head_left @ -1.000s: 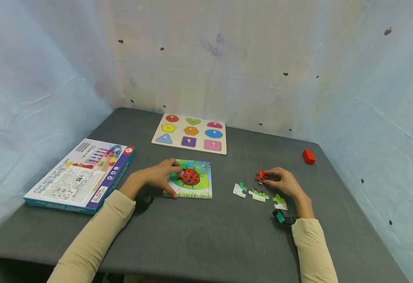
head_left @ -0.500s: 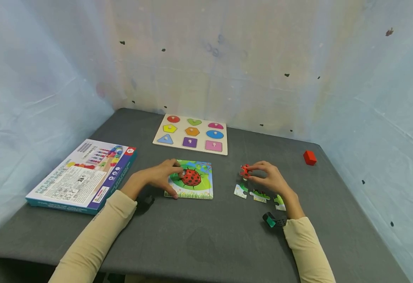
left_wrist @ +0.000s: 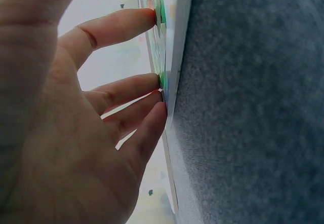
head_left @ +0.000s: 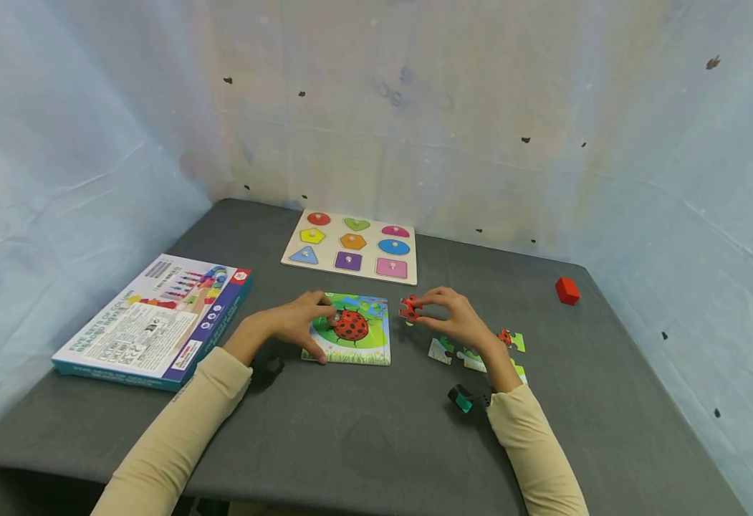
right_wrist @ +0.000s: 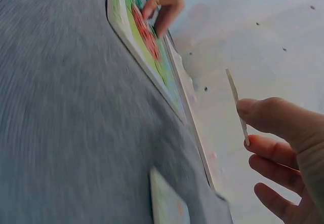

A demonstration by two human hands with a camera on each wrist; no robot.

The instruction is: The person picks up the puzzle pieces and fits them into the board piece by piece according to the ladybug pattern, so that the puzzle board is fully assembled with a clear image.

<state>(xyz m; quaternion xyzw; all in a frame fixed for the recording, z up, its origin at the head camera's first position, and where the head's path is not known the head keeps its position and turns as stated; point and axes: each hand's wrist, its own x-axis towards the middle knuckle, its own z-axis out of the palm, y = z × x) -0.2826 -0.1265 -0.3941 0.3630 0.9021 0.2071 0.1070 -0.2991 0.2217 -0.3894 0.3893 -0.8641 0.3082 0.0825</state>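
My left hand (head_left: 292, 322) rests with its fingertips on the left part of the ladybug puzzle board (head_left: 353, 355), thumb near the front corner. Close up in the left wrist view, the fingertips press on the board's face (left_wrist: 161, 51). Just right of the board, my right hand (head_left: 456, 322) pinches a red jigsaw puzzle piece (head_left: 408, 309) between thumb and fingers. The right wrist view shows that thin piece (right_wrist: 234, 89) edge-on, raised off the table. Loose puzzle pieces (head_left: 440, 350) lie under and beside the right forearm, partly hidden by it.
A wooden shape board (head_left: 363, 266) with knobbed shapes lies at the back. On the left is a flat toy box (head_left: 150, 322). A red block (head_left: 567, 291) sits at the far right of the grey table (head_left: 376, 437). Pale sheeting hangs behind the table.
My right hand has carried the red puzzle piece left, from among the loose pieces to beside the puzzle board. My left hand has stayed on the board.
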